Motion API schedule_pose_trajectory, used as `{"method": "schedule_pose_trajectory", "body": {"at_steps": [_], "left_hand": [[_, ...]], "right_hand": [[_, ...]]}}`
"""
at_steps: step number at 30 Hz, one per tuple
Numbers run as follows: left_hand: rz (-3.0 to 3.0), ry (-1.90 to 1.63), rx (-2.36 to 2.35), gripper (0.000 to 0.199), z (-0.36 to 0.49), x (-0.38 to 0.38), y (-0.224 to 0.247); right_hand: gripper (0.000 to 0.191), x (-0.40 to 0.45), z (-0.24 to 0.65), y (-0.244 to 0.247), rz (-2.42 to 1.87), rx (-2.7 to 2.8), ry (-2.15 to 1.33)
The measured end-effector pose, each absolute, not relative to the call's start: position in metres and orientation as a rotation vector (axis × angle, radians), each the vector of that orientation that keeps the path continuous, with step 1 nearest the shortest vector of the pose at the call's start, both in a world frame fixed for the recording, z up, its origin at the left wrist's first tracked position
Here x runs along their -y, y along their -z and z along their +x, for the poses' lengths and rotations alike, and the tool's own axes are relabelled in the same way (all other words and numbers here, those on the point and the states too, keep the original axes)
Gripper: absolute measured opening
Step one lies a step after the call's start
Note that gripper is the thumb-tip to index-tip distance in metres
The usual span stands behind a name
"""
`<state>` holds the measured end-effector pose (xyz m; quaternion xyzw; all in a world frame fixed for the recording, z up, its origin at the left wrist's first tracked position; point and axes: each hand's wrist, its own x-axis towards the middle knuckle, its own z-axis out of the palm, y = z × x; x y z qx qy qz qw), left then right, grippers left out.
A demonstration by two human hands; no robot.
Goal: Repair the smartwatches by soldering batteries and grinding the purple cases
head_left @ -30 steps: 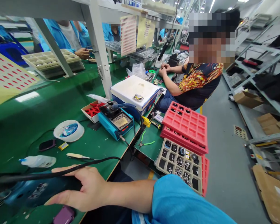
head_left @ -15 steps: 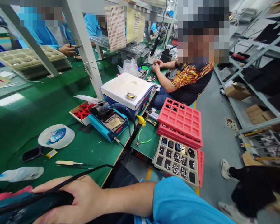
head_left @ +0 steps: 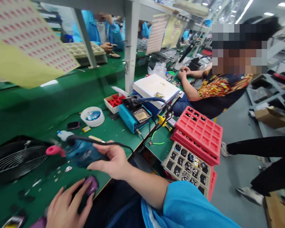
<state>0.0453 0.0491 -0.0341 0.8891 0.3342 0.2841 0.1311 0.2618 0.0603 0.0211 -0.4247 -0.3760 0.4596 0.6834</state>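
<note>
My right hand [head_left: 111, 160] is wrapped round a teal corded hand tool [head_left: 79, 153] with a pink front piece [head_left: 55, 150], held above the green bench. A black cord runs from the tool over my wrist. Below it, my left hand [head_left: 68, 205] has its fingertips and thumb on a small purple device case [head_left: 92, 185] near the bench edge. Another purple piece [head_left: 39, 223] lies partly hidden by my left hand. An opened device with a yellow part [head_left: 14, 221] is at the bottom left corner.
A black fan [head_left: 19, 161] stands at left. Behind are a white tub [head_left: 102, 119], a blue soldering station [head_left: 127, 118] and a box of red parts [head_left: 109, 106]. Red trays [head_left: 212, 139] and a beige parts tray [head_left: 173, 172] are at right. A co-worker [head_left: 218, 98] sits beyond.
My view has turned left, bringing in the fan and my left hand on the purple case. My right hand has moved the teal tool up and forward, away from the bottom left corner.
</note>
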Motion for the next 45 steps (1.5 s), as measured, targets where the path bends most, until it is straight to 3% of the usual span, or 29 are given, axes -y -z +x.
{"method": "schedule_pose_trajectory", "body": {"at_steps": [5, 13, 18, 20, 29, 35, 45], "left_hand": [[2.797, -0.886, -1.080, 0.031, 0.068, -0.021, 0.010], [2.769, -0.979, -1.192, 0.017, 0.076, 0.001, 0.014], [2.701, -1.018, -1.224, 0.017, 0.080, 0.006, 0.015], [2.698, -1.046, -1.205, 0.017, 0.081, 0.007, 0.016], [2.715, -1.060, -1.171, 0.019, 0.082, 0.007, 0.020], [2.744, -1.006, -1.224, 0.024, 0.081, 0.008, 0.018], [2.691, -1.046, -1.291, 0.011, 0.084, 0.008, 0.014]], "right_hand": [[0.066, -0.043, 0.266, -0.028, -0.909, 0.912, -0.945], [0.040, -0.032, 0.285, -0.052, -1.077, 1.236, -0.878], [0.054, -0.036, 0.254, -0.071, -0.970, 1.226, -0.821], [0.050, -0.035, 0.241, -0.072, -0.965, 1.199, -0.755], [0.043, -0.033, 0.243, -0.056, -0.922, 1.258, -0.717], [0.051, -0.038, 0.253, -0.050, -1.001, 1.289, -0.694], [0.043, -0.058, 0.247, -0.007, -0.929, 1.038, -0.468]]}}
